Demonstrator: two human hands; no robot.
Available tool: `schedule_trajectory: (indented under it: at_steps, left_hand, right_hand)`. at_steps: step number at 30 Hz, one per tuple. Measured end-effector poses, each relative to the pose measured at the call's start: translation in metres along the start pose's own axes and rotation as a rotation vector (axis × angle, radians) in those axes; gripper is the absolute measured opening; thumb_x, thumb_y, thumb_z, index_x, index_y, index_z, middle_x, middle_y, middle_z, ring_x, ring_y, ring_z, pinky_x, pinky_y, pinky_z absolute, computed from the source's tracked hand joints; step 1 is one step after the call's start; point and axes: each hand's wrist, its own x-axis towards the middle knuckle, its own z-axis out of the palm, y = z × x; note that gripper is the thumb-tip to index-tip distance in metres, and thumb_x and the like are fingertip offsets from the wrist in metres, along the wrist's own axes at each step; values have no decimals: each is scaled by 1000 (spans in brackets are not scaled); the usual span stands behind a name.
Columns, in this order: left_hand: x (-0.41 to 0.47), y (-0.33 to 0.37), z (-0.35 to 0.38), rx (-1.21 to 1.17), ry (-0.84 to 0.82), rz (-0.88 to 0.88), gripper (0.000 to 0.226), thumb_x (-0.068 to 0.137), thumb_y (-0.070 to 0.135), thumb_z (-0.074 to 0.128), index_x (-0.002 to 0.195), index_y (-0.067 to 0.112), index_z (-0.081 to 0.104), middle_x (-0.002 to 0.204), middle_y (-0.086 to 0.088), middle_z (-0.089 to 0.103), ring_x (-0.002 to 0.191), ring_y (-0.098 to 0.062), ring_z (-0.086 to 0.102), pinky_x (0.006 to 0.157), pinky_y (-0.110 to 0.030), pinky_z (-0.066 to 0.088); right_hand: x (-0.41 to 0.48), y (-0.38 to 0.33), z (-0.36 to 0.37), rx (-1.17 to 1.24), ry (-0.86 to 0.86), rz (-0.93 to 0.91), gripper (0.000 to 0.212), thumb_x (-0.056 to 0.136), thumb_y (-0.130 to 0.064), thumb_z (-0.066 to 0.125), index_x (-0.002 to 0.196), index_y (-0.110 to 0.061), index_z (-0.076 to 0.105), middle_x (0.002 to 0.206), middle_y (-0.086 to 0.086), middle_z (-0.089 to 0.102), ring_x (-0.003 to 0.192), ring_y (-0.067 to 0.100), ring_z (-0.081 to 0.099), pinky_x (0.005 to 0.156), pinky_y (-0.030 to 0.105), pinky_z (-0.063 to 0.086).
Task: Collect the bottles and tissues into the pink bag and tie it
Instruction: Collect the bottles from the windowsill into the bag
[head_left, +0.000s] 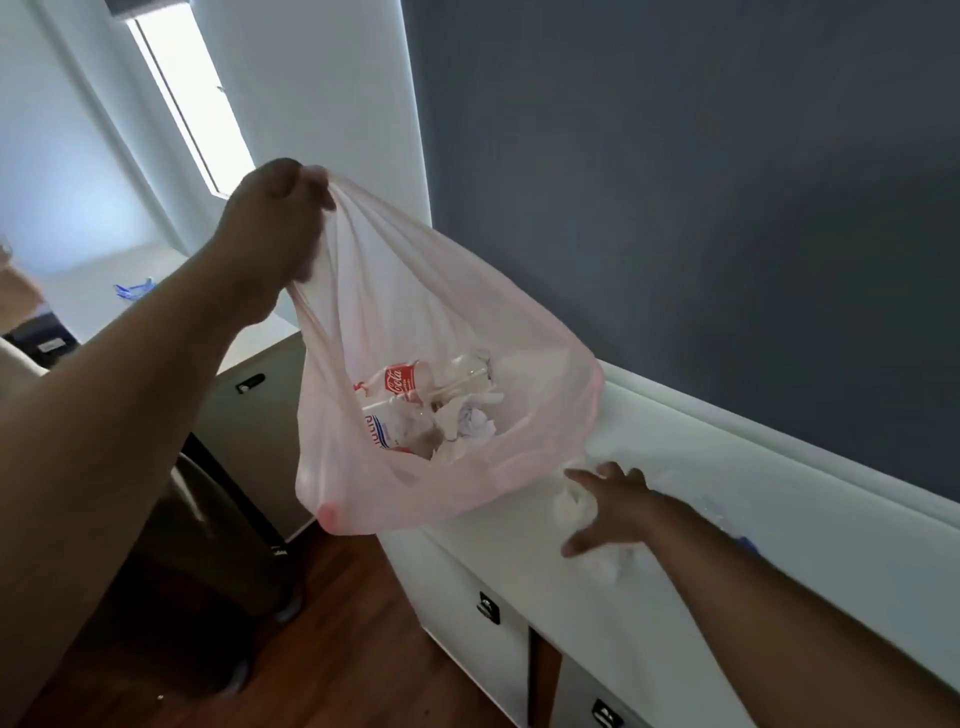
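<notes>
Our left hand (280, 213) is up high, fingers bunched tight round the gathered rim of the pink bag (457, 291). The bag hangs in the air w/ its mouth sagging open twd us, over the left end of the white cabinet (519, 582).

In the bag's bottom:
- a Coca-Cola bottle (402, 383) w/ a red label
- a 2nd bottle (384, 428) w/ a blue-striped label, just below it
- a clear bottle (470, 366) to the right
- crumpled tissues (475, 422) beside them

Our right hand (610, 506) is low & well apart from the left. Its fingers are spread & fairly straight over a loose tissue (571, 506) on the cabinet top, just beside the bag's lower edge. The fingertips seem to touch it; no grip yet.

Another white wad (610, 560) lies near the wrist. Behind the forearm is a clear plastic thing (740, 540) w/ a blue bit, too blurred to name.

The cabinet stands against a dark grey-blue wall (675, 208), w/ dark drawer handles (488, 608) on its front. There's a wood floor (363, 634) below & a bright window (192, 104) top left.
</notes>
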Motion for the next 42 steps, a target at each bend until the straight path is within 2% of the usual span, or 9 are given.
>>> schedule_trajectory:
  at_steps: [6, 10, 17, 21, 29, 32, 35, 38, 42]
  left_hand:
    - [0, -3, 22, -12, -109, 58, 33, 104, 38, 42, 77, 24, 56, 68, 0, 44, 58, -17, 41, 50, -24, 34]
    - [-5, -7, 43, -19, -155, 81, 36, 105, 42, 42, 78, 23, 55, 66, 0, 45, 57, -16, 42, 53, -27, 35]
    - [-7, -3, 68, 29, -206, 118, 36, 104, 39, 39, 83, 17, 58, 74, 1, 52, 69, -17, 48, 64, -30, 38]
    - [-7, 2, 75, -1, -228, 123, 38, 105, 37, 39, 73, 23, 54, 70, 2, 49, 64, -15, 45, 60, -29, 36]
    - [-7, 0, 78, 48, -230, 150, 36, 106, 31, 38, 77, 17, 55, 70, 3, 48, 63, -13, 43, 55, -26, 34]
    - [4, -12, 68, 39, -197, 106, 35, 104, 34, 39, 83, 15, 57, 71, 2, 47, 66, -16, 43, 58, -29, 34]
    - [15, -24, 55, -24, -160, 59, 35, 101, 36, 41, 72, 23, 56, 66, 1, 44, 65, -20, 41, 59, -30, 32]
    - [24, -26, 41, -37, -110, 51, 34, 101, 35, 43, 72, 24, 56, 66, -1, 43, 61, -20, 41, 56, -28, 33]
    - [36, -27, 34, -84, -85, 30, 29, 97, 19, 41, 71, 24, 55, 63, -5, 42, 47, -19, 39, 45, -22, 32]
  right_hand:
    - [-6, 11, 55, -163, 261, 142, 77, 84, -72, 41, 150, -42, 14, 154, 7, 22, 135, 35, 29, 104, 47, 33]
    - [-10, 9, 72, -110, 474, 95, 38, 98, -39, 41, 134, -29, 40, 134, 9, 42, 118, 29, 42, 91, 38, 43]
    - [-26, 9, 21, 630, 788, 183, 21, 96, -10, 49, 115, -2, 53, 117, 18, 54, 107, 33, 57, 79, 27, 40]
    - [-51, -26, -55, 771, 1068, -63, 19, 92, -5, 52, 110, -2, 55, 109, 10, 52, 97, 23, 52, 76, 17, 31]
    - [-35, -116, -104, 293, 396, -443, 62, 88, -38, 64, 141, -40, 35, 144, -3, 40, 122, 20, 39, 102, 40, 35]
    - [-37, -107, -108, 644, 384, -516, 60, 81, -35, 76, 135, -37, 50, 132, -6, 56, 113, 12, 51, 96, 29, 44]
    - [-31, -83, -116, 878, 818, -384, 13, 87, -22, 68, 99, -18, 70, 90, 2, 71, 78, 9, 60, 73, 29, 51]
    - [-22, -44, -106, 905, 1188, -90, 12, 93, -16, 53, 92, -12, 64, 84, 2, 64, 79, 16, 58, 67, 26, 40]
    - [14, 14, -47, 735, 882, 309, 26, 90, -20, 54, 115, -15, 57, 119, 12, 59, 105, 33, 58, 86, 34, 47]
